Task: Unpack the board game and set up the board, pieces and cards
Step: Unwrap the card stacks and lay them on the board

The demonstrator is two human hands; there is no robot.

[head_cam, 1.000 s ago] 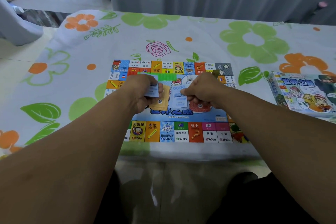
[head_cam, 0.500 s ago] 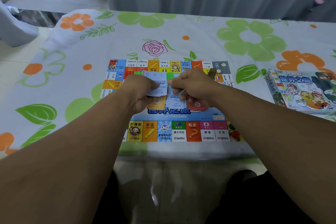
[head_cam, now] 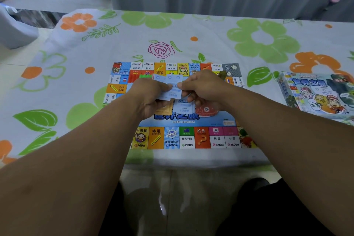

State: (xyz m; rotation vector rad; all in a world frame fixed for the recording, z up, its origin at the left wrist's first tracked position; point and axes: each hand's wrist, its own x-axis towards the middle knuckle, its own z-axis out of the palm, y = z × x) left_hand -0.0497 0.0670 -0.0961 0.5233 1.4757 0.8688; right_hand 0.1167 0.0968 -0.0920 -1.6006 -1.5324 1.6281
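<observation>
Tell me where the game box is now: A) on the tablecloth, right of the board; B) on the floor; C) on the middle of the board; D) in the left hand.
A: the game box lies on the tablecloth to the right of the board, apart from it; the left hand and right hand both pinch blue notes over the board.
</observation>
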